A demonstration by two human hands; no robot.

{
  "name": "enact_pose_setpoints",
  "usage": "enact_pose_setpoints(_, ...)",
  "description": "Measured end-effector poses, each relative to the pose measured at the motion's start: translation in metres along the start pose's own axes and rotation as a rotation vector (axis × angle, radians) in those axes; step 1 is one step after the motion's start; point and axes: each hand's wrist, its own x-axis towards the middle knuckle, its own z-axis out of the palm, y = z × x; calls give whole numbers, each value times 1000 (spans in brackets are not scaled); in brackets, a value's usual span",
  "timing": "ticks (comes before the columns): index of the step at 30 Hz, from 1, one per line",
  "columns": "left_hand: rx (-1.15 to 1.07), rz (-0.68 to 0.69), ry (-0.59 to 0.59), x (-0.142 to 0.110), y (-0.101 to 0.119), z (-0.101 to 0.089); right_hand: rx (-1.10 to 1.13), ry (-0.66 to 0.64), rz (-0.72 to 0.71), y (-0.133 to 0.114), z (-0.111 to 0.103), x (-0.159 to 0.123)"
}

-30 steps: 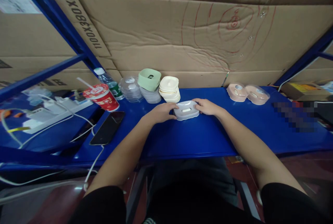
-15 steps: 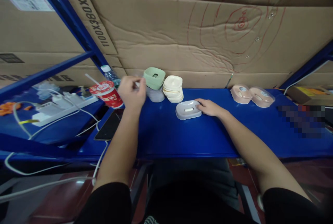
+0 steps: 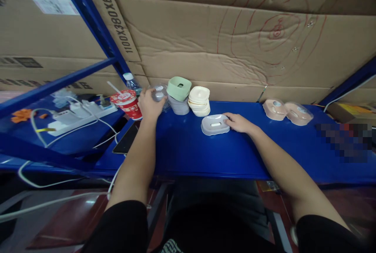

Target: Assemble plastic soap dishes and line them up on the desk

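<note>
The blue bench [image 3: 188, 159] carries everything, with the grey dish [image 3: 215, 129] as its landmark; well to the right of that dish sits a pair of pink dishes [image 3: 275, 110]; beyond it and to the left stand a green box [image 3: 179, 87] on a grey stack [image 3: 179, 107] and, closer, a cream stack [image 3: 200, 98]; far to its left is a red cup [image 3: 129, 107].

The left hand [image 3: 152, 104] is well left of the dish and a little farther from the body, its fingers bent around the clear lids [image 3: 160, 95] behind the grey stack's left side; whether it grips one I cannot tell; the right hand [image 3: 238, 123] is much the nearer, thumb and fingers holding the dish by its right end.

The dish lies flat, long axis running left to right, roughly along the bench's near edge, so its left end points towards the left hand's side and is untouched; smallest, a white bar [image 3: 216, 124] lies along that same axis at the dish's middle.
</note>
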Motion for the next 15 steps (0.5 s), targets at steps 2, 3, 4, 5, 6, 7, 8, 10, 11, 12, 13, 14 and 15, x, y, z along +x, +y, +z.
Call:
enact_pose_setpoints(2,-21,-6,14,3,-3,2,-2,-1,-1,0,0,0)
enact_pose_setpoints(3,-39,-8,28,5,-4,3,0,-1,-2,0,0,0)
enact_pose_setpoints(4,-62,-13,50,7,-6,4,3,0,-3,1,0,0)
enact_pose_setpoints(5,-86,-19,78,8,-7,5,8,2,-5,2,1,0)
enact_pose_setpoints(6,-111,-23,110,10,-8,5,12,4,-8,2,1,0)
enact_pose_setpoints(7,-134,-20,145,11,-8,6,16,6,-11,3,1,0)
enact_pose_setpoints(8,-156,-11,183,12,-9,5,16,6,-13,3,1,1)
enact_pose_setpoints(10,-193,22,263,13,-9,3,10,4,-15,4,2,1)
enact_pose_setpoints(11,-212,44,300,13,-8,2,7,4,-18,4,2,1)
enact_pose_setpoints(12,-233,67,336,13,-8,0,4,6,-22,4,2,2)
enact_pose_setpoints(13,-257,93,371,13,-6,-1,3,8,-26,4,2,2)
enact_pose_setpoints(14,-289,127,405,12,-4,-3,1,11,-29,4,2,2)
enact_pose_setpoints(15,-331,174,441,11,-1,-4,-1,13,-29,3,2,2)
